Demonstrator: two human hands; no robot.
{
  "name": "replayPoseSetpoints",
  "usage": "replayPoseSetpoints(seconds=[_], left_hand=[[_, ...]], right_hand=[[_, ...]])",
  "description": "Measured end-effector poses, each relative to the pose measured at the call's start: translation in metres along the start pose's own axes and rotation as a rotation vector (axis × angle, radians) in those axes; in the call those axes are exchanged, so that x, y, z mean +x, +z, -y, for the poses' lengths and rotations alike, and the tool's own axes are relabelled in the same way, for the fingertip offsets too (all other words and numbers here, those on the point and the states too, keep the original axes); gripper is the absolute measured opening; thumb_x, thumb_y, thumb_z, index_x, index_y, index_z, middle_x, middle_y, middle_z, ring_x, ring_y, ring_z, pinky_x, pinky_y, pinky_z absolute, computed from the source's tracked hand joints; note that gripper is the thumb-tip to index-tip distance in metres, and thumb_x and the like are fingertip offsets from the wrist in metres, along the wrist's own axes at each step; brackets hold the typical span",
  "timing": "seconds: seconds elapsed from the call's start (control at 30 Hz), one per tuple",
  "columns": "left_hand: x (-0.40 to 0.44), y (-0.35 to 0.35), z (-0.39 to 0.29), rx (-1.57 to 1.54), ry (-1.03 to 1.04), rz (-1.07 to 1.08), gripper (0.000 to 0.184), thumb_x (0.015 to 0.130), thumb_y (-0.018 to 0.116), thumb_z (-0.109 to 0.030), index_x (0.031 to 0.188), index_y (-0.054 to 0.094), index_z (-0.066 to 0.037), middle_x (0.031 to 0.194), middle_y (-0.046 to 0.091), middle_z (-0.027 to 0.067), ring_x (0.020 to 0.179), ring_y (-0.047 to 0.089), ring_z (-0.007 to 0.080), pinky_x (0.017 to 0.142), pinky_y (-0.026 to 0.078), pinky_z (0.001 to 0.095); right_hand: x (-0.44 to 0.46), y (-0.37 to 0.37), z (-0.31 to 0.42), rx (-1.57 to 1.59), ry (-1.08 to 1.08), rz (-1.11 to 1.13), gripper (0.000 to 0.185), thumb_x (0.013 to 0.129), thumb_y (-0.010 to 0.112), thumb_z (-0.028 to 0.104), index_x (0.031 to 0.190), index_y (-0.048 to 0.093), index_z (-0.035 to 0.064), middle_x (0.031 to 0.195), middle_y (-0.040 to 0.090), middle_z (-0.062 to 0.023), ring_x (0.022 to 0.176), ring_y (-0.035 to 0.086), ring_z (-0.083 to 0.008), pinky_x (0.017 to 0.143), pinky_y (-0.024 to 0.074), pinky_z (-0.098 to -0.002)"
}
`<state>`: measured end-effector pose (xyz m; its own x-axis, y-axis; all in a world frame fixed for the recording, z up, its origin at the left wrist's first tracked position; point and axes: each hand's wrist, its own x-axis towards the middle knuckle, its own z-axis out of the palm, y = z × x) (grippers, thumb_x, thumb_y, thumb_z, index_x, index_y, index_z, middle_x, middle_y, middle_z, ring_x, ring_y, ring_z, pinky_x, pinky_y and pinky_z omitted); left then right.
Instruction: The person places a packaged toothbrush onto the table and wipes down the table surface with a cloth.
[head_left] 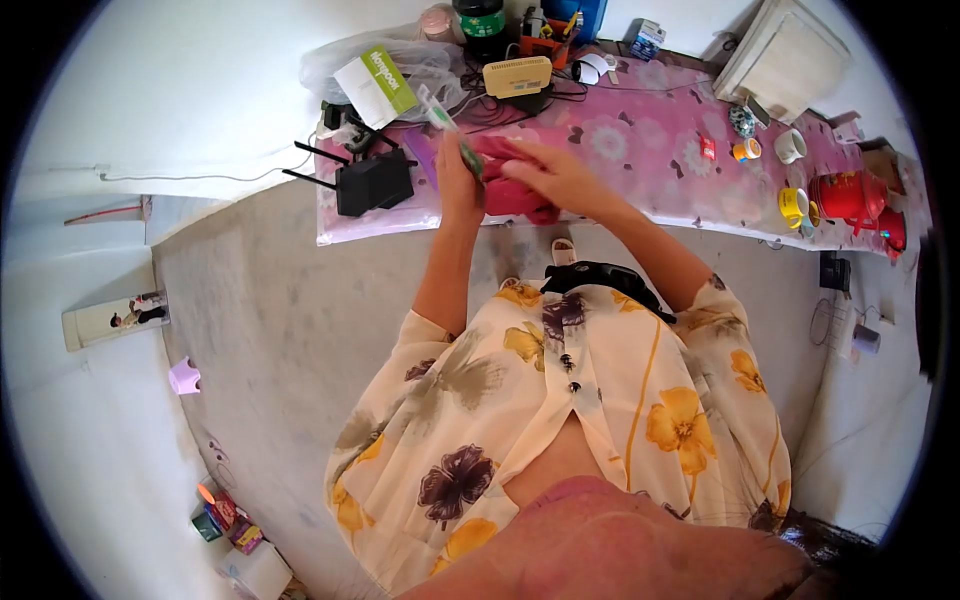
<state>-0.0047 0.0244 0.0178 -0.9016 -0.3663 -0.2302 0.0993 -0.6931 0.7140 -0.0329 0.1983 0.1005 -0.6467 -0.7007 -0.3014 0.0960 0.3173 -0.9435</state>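
Near the front edge of the pink-covered worktop [665,180], the right hand's [560,180] fingers grasped a bunched red cloth [515,203] — beside it, the left hand's [461,190] fingers grasped a slim green-and-white item [441,118]. Handling looked under way — how much was done or left was unclear.

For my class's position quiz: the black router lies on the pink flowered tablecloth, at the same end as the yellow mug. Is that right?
The end is wrong: in the head view, the black router is at the opposite end from the yellow mug. It does lie on the pink flowered tablecloth.
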Motion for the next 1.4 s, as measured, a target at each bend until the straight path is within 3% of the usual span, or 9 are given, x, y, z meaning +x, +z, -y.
replayPoseSetpoints(seconds=[0.1, 0.33, 0.57, 0.63, 0.77, 0.97, 1.17, 1.27, 1.4], left_hand=[[-0.005, 0.019, 0.0, 0.055, 0.164, -0.027, 0.018, 0.103, 0.05, -0.023, 0.101, 0.053, -0.005, 0.089, 0.06, 0.0032, 0.082, 0.06, 0.0137, 0.071, 0.051, 0.0292], [0.006, -0.003, 0.003, -0.074, 0.223, -0.083, 0.012, 0.101, 0.055, -0.018, 0.099, 0.053, -0.006, 0.091, 0.061, 0.0031, 0.081, 0.06, 0.0127, 0.071, 0.052, 0.0292], [0.021, -0.015, -0.049, -0.112, 0.384, -0.241, 0.015, 0.098, 0.059, -0.018, 0.095, 0.049, -0.008, 0.09, 0.059, 0.0019, 0.081, 0.058, 0.0103, 0.071, 0.05, 0.0283], [0.019, -0.015, -0.048, -0.058, 0.456, -0.234, 0.017, 0.098, 0.06, -0.018, 0.095, 0.048, -0.006, 0.092, 0.06, 0.0043, 0.081, 0.059, 0.0117, 0.07, 0.05, 0.0281], [0.009, 0.002, -0.025, 0.044, 0.416, -0.164, 0.016, 0.098, 0.059, -0.016, 0.097, 0.048, -0.004, 0.096, 0.063, 0.0103, 0.08, 0.062, 0.0152, 0.072, 0.053, 0.0296], [0.008, 0.02, -0.019, -0.106, 0.401, -0.162, 0.019, 0.099, 0.052, -0.008, 0.111, 0.041, 0.003, 0.111, 0.059, 0.0165, 0.107, 0.064, 0.0293, 0.091, 0.056, 0.0416], [0.005, 0.001, -0.043, -0.127, 0.461, -0.183, 0.018, 0.098, 0.049, -0.004, 0.11, 0.046, 0.008, 0.112, 0.058, 0.0204, 0.107, 0.063, 0.0326, 0.093, 0.056, 0.047], [0.0, 0.006, -0.029, -0.207, 0.264, 0.035, 0.015, 0.1, 0.05, -0.006, 0.111, 0.049, 0.004, 0.113, 0.061, 0.0204, 0.107, 0.064, 0.0323, 0.093, 0.055, 0.0484], [0.003, 0.015, -0.028, -0.148, 0.278, 0.03, 0.014, 0.1, 0.051, -0.007, 0.111, 0.047, 0.001, 0.113, 0.062, 0.0199, 0.102, 0.066, 0.0315, 0.093, 0.056, 0.0477]], right_hand=[[0.011, 0.025, -0.013, -0.493, -0.315, -0.188, 0.055, 0.092, 0.063, 0.025, 0.141, 0.048, 0.0052, 0.119, 0.065, -0.0187, 0.105, 0.064, -0.0262, 0.091, 0.05, -0.0355], [0.022, 0.027, -0.042, -0.308, -0.386, -0.209, 0.051, 0.086, 0.067, 0.024, 0.132, 0.051, 0.0064, 0.103, 0.068, -0.021, 0.098, 0.067, -0.0357, 0.085, 0.0514, -0.0411], [0.02, 0.001, -0.091, -0.519, -0.12, 0.133, 0.04, 0.089, 0.066, 0.024, 0.124, 0.061, 0.0063, 0.105, 0.069, -0.0181, 0.092, 0.067, -0.0271, 0.085, 0.0518, -0.0345], [0.021, -0.006, -0.099, -0.05, -0.087, -0.17, 0.036, 0.092, 0.064, 0.027, 0.121, 0.064, 0.0059, 0.104, 0.069, -0.0178, 0.087, 0.067, -0.0224, 0.081, 0.0516, -0.0321], [0.028, -0.023, -0.04, 0.097, -0.139, -0.211, 0.039, 0.094, 0.062, 0.03, 0.124, 0.063, 0.0056, 0.107, 0.069, -0.0184, 0.089, 0.067, -0.0196, 0.08, 0.0514, -0.0309], [0.038, 0.033, -0.037, -0.569, -0.503, -0.432, 0.04, 0.092, 0.061, 0.032, 0.124, 0.061, 0.0081, 0.095, 0.069, -0.0205, 0.082, 0.066, -0.0338, 0.079, 0.0515, -0.0387], [0.041, -0.009, -0.09, -0.326, -0.298, -0.252, 0.039, 0.093, 0.061, 0.034, 0.118, 0.063, 0.0035, 0.093, 0.07, -0.0116, 0.079, 0.067, -0.0251, 0.073, 0.0518, -0.0368], [0.04, -0.011, -0.041, 0.254, -0.061, -0.142, 0.042, 0.095, 0.06, 0.041, 0.112, 0.065, 0.0023, 0.088, 0.064, -0.0031, 0.076, 0.06, -0.0101, 0.066, 0.0493, -0.0262], [0.036, 0.006, -0.038, 0.177, 0.058, 0.099, 0.039, 0.098, 0.058, 0.037, 0.116, 0.062, 0.0029, 0.098, 0.069, -0.0061, 0.083, 0.064, -0.0124, 0.077, 0.0526, -0.0269]])
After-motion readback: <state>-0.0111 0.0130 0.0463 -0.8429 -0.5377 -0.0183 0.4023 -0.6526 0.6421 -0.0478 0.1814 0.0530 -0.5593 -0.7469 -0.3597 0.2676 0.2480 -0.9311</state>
